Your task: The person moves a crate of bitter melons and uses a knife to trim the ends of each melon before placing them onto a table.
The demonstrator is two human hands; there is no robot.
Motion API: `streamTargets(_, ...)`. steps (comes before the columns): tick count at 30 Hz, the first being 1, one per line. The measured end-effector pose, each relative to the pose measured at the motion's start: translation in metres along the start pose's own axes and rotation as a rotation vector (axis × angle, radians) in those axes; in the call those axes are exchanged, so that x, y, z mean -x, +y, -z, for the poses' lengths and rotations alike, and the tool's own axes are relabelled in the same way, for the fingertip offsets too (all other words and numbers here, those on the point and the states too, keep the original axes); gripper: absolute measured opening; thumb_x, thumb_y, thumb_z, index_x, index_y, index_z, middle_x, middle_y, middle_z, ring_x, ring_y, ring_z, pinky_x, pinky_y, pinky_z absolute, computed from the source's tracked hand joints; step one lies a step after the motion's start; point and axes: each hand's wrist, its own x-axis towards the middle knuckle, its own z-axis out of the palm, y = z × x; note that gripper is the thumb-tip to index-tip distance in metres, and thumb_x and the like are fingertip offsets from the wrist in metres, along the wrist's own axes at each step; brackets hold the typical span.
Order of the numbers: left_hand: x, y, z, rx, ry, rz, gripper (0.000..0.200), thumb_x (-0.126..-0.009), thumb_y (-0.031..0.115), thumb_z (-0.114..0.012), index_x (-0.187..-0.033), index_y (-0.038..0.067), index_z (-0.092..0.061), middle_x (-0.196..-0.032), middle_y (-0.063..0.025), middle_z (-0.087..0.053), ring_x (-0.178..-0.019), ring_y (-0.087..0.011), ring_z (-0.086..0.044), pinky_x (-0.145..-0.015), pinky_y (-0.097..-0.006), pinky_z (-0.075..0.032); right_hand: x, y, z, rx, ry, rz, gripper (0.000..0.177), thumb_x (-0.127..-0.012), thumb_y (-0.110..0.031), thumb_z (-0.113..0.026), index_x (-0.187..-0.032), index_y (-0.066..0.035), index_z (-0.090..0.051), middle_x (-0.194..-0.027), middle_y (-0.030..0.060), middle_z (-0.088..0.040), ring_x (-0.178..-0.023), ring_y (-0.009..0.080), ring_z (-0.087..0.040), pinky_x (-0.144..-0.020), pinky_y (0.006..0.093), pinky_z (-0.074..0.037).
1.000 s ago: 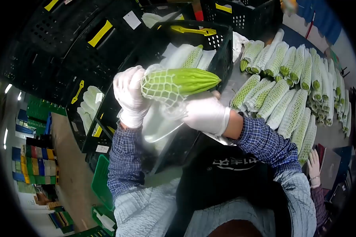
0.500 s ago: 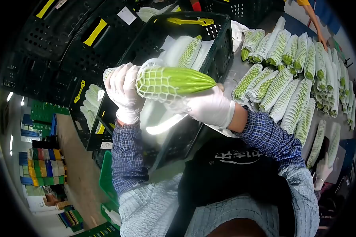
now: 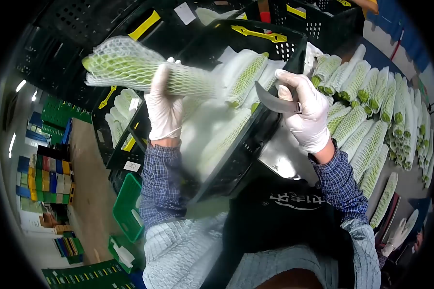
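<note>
Beneath the raised hands sits the black crate (image 3: 255,139), netted gourds lying in it, while more netted gourds (image 3: 366,130) cover the tabletop (image 3: 388,174) to its right. The netted gourd (image 3: 135,67) is up over the crate's left side, the left hand (image 3: 164,103) wrapped around it, fingers closed. Near the crate's right wall, the right hand (image 3: 306,113) has its fingers curled around a small curved knife (image 3: 275,101).

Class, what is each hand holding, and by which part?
The left hand holds a netted gourd around its middle; the right hand, a curved knife by its handle end.
</note>
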Motion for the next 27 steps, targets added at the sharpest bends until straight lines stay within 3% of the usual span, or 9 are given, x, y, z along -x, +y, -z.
streamTargets(2,-0.008,0.01,0.01,0.444,0.081,0.184,0.052,-0.084,0.017,-0.078,-0.127,-0.002,-0.055,-0.128,-0.0196,-0.06,-0.123,-0.034,-0.056,-0.109,-0.0548,-0.045,0.007,0.003,-0.005,0.076,-0.003,-0.009,0.03,-0.079,-0.001,-0.068,-0.109,-0.007,-0.068,-0.078,0.0078,-0.064,-0.063,0.0226,-0.064,-0.057,0.0303,-0.049)
streamTargets(4,-0.009,0.012,0.013,0.635,0.159,0.375,0.041,-0.082,0.019,-0.079,-0.115,0.002,-0.061,-0.117,-0.014,-0.065,-0.113,-0.0301,-0.06,-0.105,-0.0474,-0.047,0.004,0.001,-0.007,0.23,-0.087,0.076,0.037,-0.077,-0.004,-0.066,-0.113,-0.008,-0.068,-0.075,0.0049,-0.063,-0.059,0.0203,-0.061,-0.055,0.0304,-0.044)
streamTargets(9,0.0,-0.02,0.017,0.421,0.141,0.503,0.049,-0.095,0.042,-0.061,-0.125,0.004,-0.055,-0.126,-0.0119,-0.06,-0.12,-0.0315,-0.053,-0.11,-0.0501,-0.038,-0.005,-0.005,-0.03,0.215,-0.21,0.164,0.059,-0.068,-0.004,-0.064,-0.127,-0.008,-0.062,-0.08,0.0025,-0.065,-0.066,0.0203,-0.063,-0.063,0.031,-0.046)
streamTargets(13,0.004,-0.029,0.022,0.666,0.013,0.699,0.058,-0.095,0.045,-0.059,-0.134,0.004,-0.047,-0.134,-0.0209,-0.054,-0.12,-0.0386,-0.056,-0.102,-0.0607,-0.047,-0.022,0.0,-0.057,0.303,-0.085,0.274,0.055,-0.069,-0.013,-0.068,-0.124,-0.012,-0.062,-0.078,-0.0006,-0.065,-0.064,0.0155,-0.064,-0.058,0.0295,-0.047)
streamTargets(15,0.01,-0.046,0.022,-0.507,-0.345,0.028,0.052,-0.096,0.045,-0.058,-0.126,0.003,-0.05,-0.124,-0.0199,-0.059,-0.108,-0.0359,-0.064,-0.092,-0.0521,-0.058,-0.031,-0.004,-0.061,0.337,-0.081,0.264,0.049,-0.073,-0.016,-0.069,-0.122,-0.013,-0.062,-0.072,-0.002,-0.063,-0.062,0.0148,-0.064,-0.056,0.0292,-0.047)
streamTargets(18,0.01,-0.038,0.02,0.434,-0.118,0.596,0.047,-0.097,0.042,-0.06,-0.122,0.003,-0.052,-0.118,-0.0189,-0.061,-0.104,-0.0332,-0.066,-0.087,-0.0459,-0.062,-0.038,0.0,-0.063,0.396,-0.081,0.317,0.048,-0.073,-0.016,-0.069,-0.12,-0.014,-0.062,-0.068,-0.0026,-0.061,-0.061,0.0155,-0.064,-0.056,0.029,-0.047)
streamTargets(20,0.01,-0.039,0.02,0.625,-0.029,0.714,0.046,-0.096,0.041,-0.061,-0.121,0.003,-0.053,-0.117,-0.0183,-0.062,-0.103,-0.0323,-0.066,-0.086,-0.0445,-0.062,-0.041,0.01,-0.064,0.436,-0.112,0.301,0.044,-0.076,-0.016,-0.067,-0.12,-0.016,-0.062,-0.066,-0.0012,-0.06,-0.059,0.0168,-0.063,-0.055,0.0315,-0.049)
streamTargets(25,0.009,-0.028,0.017,0.552,0.124,0.708,0.055,-0.089,0.034,-0.073,-0.13,0.003,-0.052,-0.12,-0.0172,-0.061,-0.103,-0.0283,-0.064,-0.089,-0.0424,-0.06,-0.042,0.068,-0.034,0.51,-0.236,-0.197,0.029,-0.092,-0.015,-0.057,-0.121,-0.013,-0.06,-0.082,0.011,-0.071,-0.068,0.0274,-0.07,-0.059,0.0393,-0.053)
streamTargets(27,0.008,-0.019,0.008,0.522,0.103,0.753,0.057,-0.088,0.036,-0.073,-0.131,0.003,-0.052,-0.121,-0.018,-0.061,-0.105,-0.0293,-0.064,-0.092,-0.0447,-0.058,-0.037,0.068,-0.03,0.244,-0.193,-0.141,0.027,-0.094,-0.016,-0.056,-0.12,-0.01,-0.062,-0.088,0.0136,-0.072,-0.078,0.0268,-0.072,-0.069,0.0353,-0.056)
